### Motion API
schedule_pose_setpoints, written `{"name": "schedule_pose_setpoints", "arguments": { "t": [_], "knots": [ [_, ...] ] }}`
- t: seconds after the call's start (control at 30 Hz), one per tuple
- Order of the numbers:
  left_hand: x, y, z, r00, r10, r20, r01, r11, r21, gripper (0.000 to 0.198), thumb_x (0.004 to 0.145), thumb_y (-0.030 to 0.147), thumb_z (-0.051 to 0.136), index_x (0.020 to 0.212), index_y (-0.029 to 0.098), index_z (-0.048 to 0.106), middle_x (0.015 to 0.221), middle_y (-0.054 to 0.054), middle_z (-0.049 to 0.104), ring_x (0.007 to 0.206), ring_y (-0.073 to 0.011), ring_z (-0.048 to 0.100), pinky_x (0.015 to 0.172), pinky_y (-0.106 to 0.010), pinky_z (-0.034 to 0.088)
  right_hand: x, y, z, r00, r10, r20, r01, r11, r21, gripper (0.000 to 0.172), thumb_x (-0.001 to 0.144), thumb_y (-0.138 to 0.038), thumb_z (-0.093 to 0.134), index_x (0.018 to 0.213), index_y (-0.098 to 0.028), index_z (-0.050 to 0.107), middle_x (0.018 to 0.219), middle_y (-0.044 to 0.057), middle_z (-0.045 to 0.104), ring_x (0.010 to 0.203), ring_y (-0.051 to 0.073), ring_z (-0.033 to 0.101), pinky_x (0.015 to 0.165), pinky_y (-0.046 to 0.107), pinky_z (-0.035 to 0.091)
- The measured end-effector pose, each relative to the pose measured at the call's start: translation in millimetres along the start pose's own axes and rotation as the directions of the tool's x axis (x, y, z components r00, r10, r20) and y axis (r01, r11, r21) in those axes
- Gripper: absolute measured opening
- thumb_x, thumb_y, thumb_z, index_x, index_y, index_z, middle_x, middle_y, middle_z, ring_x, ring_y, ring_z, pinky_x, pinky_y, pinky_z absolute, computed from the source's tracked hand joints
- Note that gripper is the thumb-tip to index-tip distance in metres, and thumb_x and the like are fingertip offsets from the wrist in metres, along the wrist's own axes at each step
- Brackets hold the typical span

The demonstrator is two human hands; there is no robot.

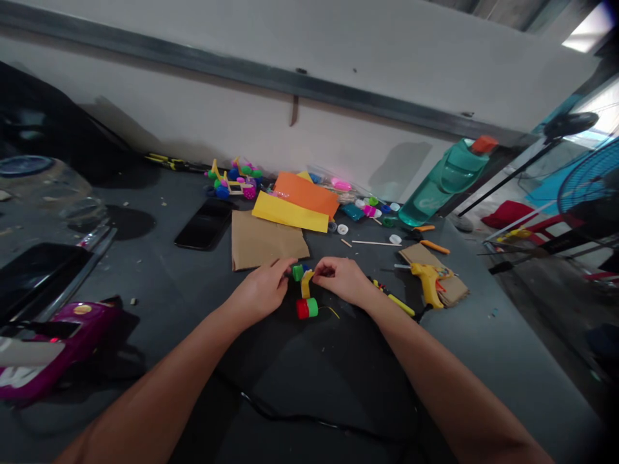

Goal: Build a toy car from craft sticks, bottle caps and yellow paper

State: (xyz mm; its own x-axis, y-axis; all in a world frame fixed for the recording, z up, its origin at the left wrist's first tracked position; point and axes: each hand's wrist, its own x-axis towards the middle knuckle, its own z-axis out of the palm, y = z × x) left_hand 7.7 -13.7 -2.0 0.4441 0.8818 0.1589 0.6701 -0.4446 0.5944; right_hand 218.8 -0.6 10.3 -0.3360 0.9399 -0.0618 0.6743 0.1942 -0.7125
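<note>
Left hand (260,291) and right hand (341,281) narrow, fingertips pinching small bottle-cap assembly (304,291), near front-centre of desk (488,335). Risk: uneven pinch could part the caps; snagging black cord (309,419) by the forearms could tug yellow glue gun (427,281).

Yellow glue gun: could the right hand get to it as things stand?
Probably yes: the right hand is near the yellow glue gun, only a slim yellow tool lying between, though it touches the bottle-cap model.
</note>
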Motion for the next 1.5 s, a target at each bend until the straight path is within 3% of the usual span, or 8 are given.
{"name": "schedule_pose_setpoints", "arguments": {
  "t": [0.1, 0.23, 0.47, 0.77, 1.07, 1.23, 1.37, 1.5],
  "knots": [
    [2.1, 3.4, 2.5, 0.998, -0.035, -0.044, 0.032, 0.997, -0.063, 0.037, 0.084, 0.017, 0.042, 0.119, 0.022, 0.052, 0.109, -0.009, 0.062, 0.094, -0.0207, 0.061, 0.082, -0.035, 0.047, -1.6, -1.7, 0.2, 0.995, -0.088, -0.044, 0.086, 0.995, -0.052, 0.009, 0.075, -0.019, 0.064, 0.084, -0.021, 0.064, 0.079, -0.003, 0.068, 0.068, 0.010, 0.059, 0.063, 0.021, 0.039],
    [5.1, 9.2, 9.0, 0.998, -0.041, -0.049, 0.037, 0.997, -0.073, 0.033, 0.081, 0.028, 0.054, 0.113, 0.020, 0.055, 0.109, -0.009, 0.061, 0.099, -0.0230, 0.058, 0.084, -0.037, 0.047, -3.4, -2.4, 5.8, 0.973, -0.211, -0.093, 0.192, 0.965, -0.181, 0.001, 0.079, -0.021, 0.063, 0.080, -0.020, 0.064, 0.078, -0.001, 0.066, 0.070, 0.011, 0.057, 0.064, 0.022, 0.037],
    [8.6, 10.0, 15.6, 0.994, -0.076, -0.075, 0.073, 0.996, -0.043, 0.032, 0.080, 0.032, 0.059, 0.109, 0.022, 0.056, 0.108, -0.006, 0.062, 0.100, -0.0235, 0.058, 0.084, -0.037, 0.046, -6.5, 2.3, 9.4, 0.933, -0.344, -0.103, 0.281, 0.878, -0.387, 0.009, 0.084, -0.027, 0.058, 0.082, -0.020, 0.064, 0.083, 0.004, 0.067, 0.082, 0.016, 0.059, 0.071, 0.025, 0.038],
    [10.5, 9.9, 19.0, 0.990, -0.109, -0.093, 0.104, 0.993, -0.057, 0.028, 0.080, 0.030, 0.057, 0.107, 0.022, 0.058, 0.104, -0.006, 0.063, 0.096, -0.0233, 0.059, 0.081, -0.037, 0.046, -10.9, -4.7, 4.6, 0.886, -0.421, -0.193, 0.344, 0.878, -0.333, 0.011, 0.083, -0.029, 0.057, 0.090, -0.021, 0.059, 0.087, 0.004, 0.066, 0.085, 0.017, 0.058, 0.077, 0.027, 0.042],
    [10.9, 14.3, 18.0, 0.989, -0.096, -0.108, 0.090, 0.994, -0.057, 0.027, 0.078, 0.026, 0.057, 0.105, 0.020, 0.057, 0.101, -0.006, 0.062, 0.094, -0.0227, 0.058, 0.082, -0.037, 0.046, -11.9, -6.4, 3.5, 0.825, -0.521, -0.218, 0.429, 0.829, -0.358, 0.020, 0.090, -0.027, 0.048, 0.089, -0.023, 0.067, 0.089, 0.005, 0.066, 0.088, 0.016, 0.057, 0.080, 0.029, 0.044],
    [11.0, 14.6, 16.9, 0.993, -0.010, -0.116, 0.004, 0.999, -0.053, 0.036, 0.081, 0.021, 0.055, 0.117, 0.023, 0.055, 0.110, -0.006, 0.060, 0.103, -0.0214, 0.056, 0.089, -0.035, 0.045, -12.0, -4.7, 3.2, 0.809, -0.542, -0.227, 0.444, 0.817, -0.368, 0.018, 0.089, -0.025, 0.049, 0.089, -0.022, 0.067, 0.089, 0.005, 0.065, 0.087, 0.016, 0.057, 0.080, 0.029, 0.045],
    [12.5, 12.7, 17.7, 0.993, 0.022, -0.112, -0.029, 0.998, -0.057, 0.029, 0.082, 0.025, 0.058, 0.110, 0.023, 0.060, 0.107, -0.005, 0.061, 0.101, -0.0209, 0.057, 0.089, -0.035, 0.045, -11.1, -2.9, 4.9, 0.801, -0.551, -0.232, 0.455, 0.813, -0.363, 0.014, 0.088, -0.023, 0.051, 0.087, -0.021, 0.065, 0.087, 0.005, 0.066, 0.086, 0.016, 0.058, 0.080, 0.029, 0.045],
    [13.0, 11.4, 19.0, 0.992, 0.017, -0.125, -0.023, 0.998, -0.053, 0.027, 0.082, 0.024, 0.058, 0.108, 0.023, 0.061, 0.106, -0.005, 0.062, 0.099, -0.0209, 0.058, 0.088, -0.034, 0.045, -9.4, -0.1, 6.5, 0.760, -0.604, -0.241, 0.499, 0.779, -0.380, 0.010, 0.086, -0.021, 0.053, 0.085, -0.021, 0.063, 0.084, 0.004, 0.066, 0.083, 0.016, 0.058, 0.077, 0.029, 0.045]
  ]
}}
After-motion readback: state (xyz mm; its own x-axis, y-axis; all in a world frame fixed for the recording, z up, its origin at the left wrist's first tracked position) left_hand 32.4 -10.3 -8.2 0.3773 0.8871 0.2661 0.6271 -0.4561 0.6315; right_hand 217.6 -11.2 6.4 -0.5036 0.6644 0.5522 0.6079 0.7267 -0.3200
